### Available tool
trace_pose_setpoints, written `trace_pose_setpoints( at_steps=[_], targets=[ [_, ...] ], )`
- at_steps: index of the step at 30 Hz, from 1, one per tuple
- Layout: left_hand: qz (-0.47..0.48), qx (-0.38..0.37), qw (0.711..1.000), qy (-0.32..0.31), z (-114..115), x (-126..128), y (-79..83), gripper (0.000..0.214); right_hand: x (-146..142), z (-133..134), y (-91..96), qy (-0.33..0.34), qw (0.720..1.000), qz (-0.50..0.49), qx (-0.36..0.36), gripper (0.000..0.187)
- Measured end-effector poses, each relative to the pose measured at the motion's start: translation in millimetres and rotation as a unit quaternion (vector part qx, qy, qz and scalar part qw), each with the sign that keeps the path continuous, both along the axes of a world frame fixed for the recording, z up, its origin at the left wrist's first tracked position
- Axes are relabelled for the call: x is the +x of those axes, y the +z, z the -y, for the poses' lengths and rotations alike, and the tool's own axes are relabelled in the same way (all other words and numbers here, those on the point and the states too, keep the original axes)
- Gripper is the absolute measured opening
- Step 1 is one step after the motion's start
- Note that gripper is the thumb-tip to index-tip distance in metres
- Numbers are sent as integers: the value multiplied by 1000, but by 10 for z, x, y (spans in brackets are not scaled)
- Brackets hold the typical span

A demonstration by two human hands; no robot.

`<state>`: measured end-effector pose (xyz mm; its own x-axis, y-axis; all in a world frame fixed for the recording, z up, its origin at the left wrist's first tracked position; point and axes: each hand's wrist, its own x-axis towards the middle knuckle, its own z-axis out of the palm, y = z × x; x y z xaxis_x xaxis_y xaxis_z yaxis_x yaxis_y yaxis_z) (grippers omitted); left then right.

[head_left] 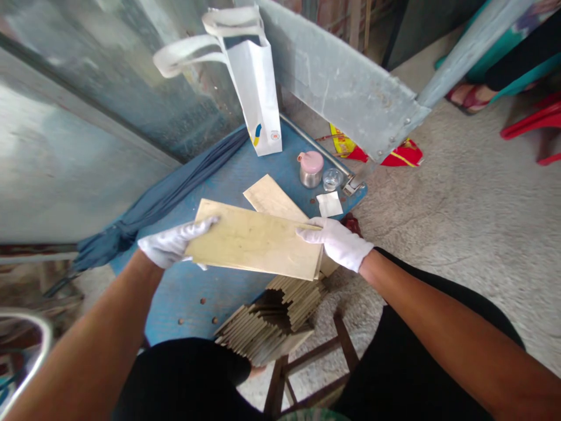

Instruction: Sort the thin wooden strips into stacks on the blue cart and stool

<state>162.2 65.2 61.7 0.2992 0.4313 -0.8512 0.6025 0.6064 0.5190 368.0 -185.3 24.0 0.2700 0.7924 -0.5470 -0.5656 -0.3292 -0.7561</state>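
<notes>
Both my hands wear white gloves and hold a pale rectangular wooden board (256,240) flat above a blue table (193,292). My left hand (175,242) grips the board's left end, fingers closed over its edge. My right hand (335,240) grips the right end the same way. A second similar board (272,199) lies on the table just behind. Below the held board, a fanned stack of several thin boards (272,321) rests on a wooden stool (307,362) between my knees.
At the table's far side stand a white paper bag (256,88), a small metal tin with a pink lid (311,168), a clear glass cup (332,178) and a white paper square (329,204). Blue cloth (166,196) drapes left. A person's sandalled foot (471,96) shows top right.
</notes>
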Motion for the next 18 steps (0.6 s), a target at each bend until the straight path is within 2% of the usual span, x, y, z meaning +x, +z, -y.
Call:
trace_pose_setpoints(
  at_steps=[1,3,5,7,11,14,18],
  targets=[
    [-8,-34,999,-35,-29,-23,89,29,5,-8,17,5,1000,2,4,28],
    [36,-60,994,-81,-65,-37,251,35,25,-15,34,7,1000,11,6,26],
    [74,-51,989,-119,-43,2,382,43,53,-9,34,1,1000,25,5,26],
    [56,-51,984,-159,51,86,473,56,80,4,21,1,999,32,4,28],
    [47,-12,990,-129,328,257,544,63,120,42,-12,4,999,42,5,32],
    [54,39,993,-95,472,308,569,56,149,76,-1,-4,998,64,4,32],
    [34,121,987,-101,595,339,712,50,210,94,71,6,996,85,13,32]
  ],
)
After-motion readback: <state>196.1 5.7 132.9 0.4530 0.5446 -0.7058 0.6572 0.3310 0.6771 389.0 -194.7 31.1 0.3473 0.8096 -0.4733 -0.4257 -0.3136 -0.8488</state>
